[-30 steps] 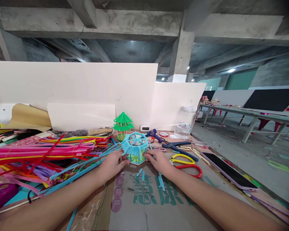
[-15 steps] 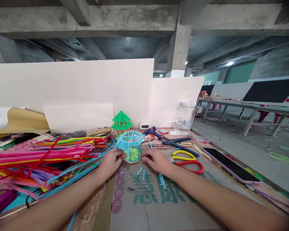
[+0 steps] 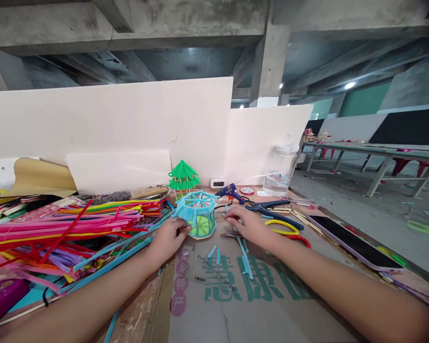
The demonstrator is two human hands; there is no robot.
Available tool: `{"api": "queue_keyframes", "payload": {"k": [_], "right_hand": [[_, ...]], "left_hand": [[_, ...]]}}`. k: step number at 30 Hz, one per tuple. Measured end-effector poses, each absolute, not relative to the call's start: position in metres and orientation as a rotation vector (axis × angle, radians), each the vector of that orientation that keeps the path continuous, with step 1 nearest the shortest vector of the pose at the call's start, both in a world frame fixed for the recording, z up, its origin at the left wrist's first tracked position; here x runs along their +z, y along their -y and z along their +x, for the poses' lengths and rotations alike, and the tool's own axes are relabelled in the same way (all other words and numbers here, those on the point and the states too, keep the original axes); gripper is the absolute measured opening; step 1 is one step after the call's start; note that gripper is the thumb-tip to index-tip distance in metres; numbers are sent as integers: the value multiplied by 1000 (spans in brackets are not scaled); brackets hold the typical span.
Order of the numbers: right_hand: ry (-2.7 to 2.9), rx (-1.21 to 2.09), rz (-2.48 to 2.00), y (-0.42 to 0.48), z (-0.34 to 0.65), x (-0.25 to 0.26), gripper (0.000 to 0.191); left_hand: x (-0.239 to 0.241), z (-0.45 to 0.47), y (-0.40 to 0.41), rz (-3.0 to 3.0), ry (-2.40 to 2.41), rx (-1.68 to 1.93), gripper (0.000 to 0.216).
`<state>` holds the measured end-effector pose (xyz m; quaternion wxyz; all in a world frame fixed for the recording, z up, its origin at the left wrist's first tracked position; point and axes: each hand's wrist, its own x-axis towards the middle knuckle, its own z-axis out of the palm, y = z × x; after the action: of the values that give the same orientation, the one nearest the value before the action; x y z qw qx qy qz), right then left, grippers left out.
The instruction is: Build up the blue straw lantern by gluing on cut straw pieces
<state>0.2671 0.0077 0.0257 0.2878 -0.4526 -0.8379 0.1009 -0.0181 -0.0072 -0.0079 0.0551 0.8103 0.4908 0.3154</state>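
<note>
A small pavilion model (image 3: pixel 200 225), made of light-blue pipe cleaners on a round green base, stands at the middle of the work board. My left hand (image 3: pixel 168 238) pinches its left edge, fingers and thumb bent around the lower side. Off to the model's right, my right hand (image 3: pixel 250 225) hovers with bent fingers apart and nothing visible between them. Under that hand lie the scissors (image 3: pixel 282 227), with yellow and red handles; their blades show below its fingers. Short blue pipe cleaner pieces (image 3: pixel 246 264) lie in front.
Colourful pipe cleaners (image 3: pixel 71 228) are heaped at left. Behind stand a green tiered-roof model (image 3: pixel 183 177), a small clock (image 3: pixel 218 183), a glue gun (image 3: pixel 232 192) and a plastic jar (image 3: pixel 280 169). Blue pliers (image 3: pixel 275 209) and a phone (image 3: pixel 353 243) lie at right.
My right hand has left the model's right side and moved right, over the scissors. My left hand stays at the model. The whole view has shifted slightly.
</note>
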Motion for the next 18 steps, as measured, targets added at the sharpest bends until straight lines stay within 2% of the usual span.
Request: {"api": "queue_keyframes", "payload": {"k": [6, 12, 18], "right_hand": [[2565, 535, -1164, 7, 296, 80, 16], [2918, 535, -1160, 36, 288, 92, 35], [2932, 525, -1153, 40, 274, 77, 14]], "left_hand": [[-7, -18, 7, 2460, -1490, 927, 32], [-4, -17, 10, 2438, -1486, 909, 31], [-3, -16, 10, 2442, -1480, 910, 32]]}}
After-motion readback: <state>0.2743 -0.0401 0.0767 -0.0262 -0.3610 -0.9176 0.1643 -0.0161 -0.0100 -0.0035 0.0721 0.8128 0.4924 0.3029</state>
